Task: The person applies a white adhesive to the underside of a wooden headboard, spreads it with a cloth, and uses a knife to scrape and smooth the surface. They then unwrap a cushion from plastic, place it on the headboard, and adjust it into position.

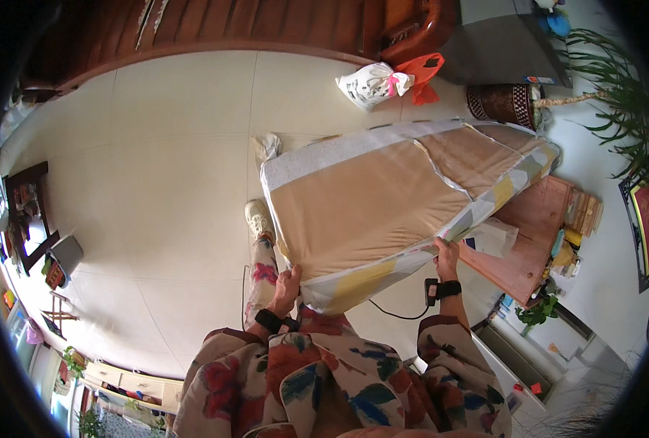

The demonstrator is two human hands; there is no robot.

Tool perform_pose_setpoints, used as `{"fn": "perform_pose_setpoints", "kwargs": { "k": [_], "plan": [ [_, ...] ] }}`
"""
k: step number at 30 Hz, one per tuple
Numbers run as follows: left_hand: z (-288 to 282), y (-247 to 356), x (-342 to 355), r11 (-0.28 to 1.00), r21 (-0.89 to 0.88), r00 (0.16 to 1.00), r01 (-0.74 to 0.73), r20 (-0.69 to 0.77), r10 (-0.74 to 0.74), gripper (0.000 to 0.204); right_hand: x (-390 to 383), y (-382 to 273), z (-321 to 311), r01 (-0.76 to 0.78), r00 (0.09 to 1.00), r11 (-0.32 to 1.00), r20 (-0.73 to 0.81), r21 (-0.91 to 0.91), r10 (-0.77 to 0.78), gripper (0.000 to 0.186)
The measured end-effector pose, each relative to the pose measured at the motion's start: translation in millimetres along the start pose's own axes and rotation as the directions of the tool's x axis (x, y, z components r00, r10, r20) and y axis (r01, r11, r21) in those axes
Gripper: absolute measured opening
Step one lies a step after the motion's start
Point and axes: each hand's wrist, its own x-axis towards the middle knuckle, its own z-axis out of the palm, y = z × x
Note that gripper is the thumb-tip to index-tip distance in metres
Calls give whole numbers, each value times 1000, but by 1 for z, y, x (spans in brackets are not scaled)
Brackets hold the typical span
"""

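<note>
A large flat cushion (383, 204) in a tan cover with a pale patterned border fills the middle of the view, held up off the floor and slanting away from me. My left hand (288, 283) grips its near left corner. My right hand (447, 255) grips the near edge further right, fingers curled over the border. Both wrists wear black bands, and my sleeves are floral.
Pale tiled floor (164, 175) spreads to the left. A white bag (372, 84) and an orange bag (423, 73) lie by dark wooden furniture at the back. A low wooden table (536, 233) with small items stands right, near a potted plant (616, 95).
</note>
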Motion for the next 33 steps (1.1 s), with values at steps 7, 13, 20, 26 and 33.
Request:
{"fn": "perform_pose_setpoints", "kwargs": {
  "k": [7, 13, 20, 26, 33],
  "plan": [
    [2, -14, 10, 997, 70, 999, -37, -9, 38, 58, 5, 9, 7, -12, 998, 999, -68, -33, 9, 18],
    [0, 0, 7, 989, 129, 996, -67, -43, 73, 57, 6, 7, 14, -47, 992, 998, -115, -30, 43, 21],
    [-11, 7, 4, 979, -53, 977, -199, -93, 194, 44, 13, 5, 26, -13, 989, 1000, -145, 27, 17, 26],
    [-1, -27, -26, 872, -385, 950, -302, -49, 308, 39, 1, 17, 33, 15, 983, 994, -182, -112, -36, 45],
    [41, -67, -49, 528, -849, 985, 13, -82, -155, 68, -11, -10, 21, -116, 991, 976, 93, 186, 100, 39]
  ]
}}
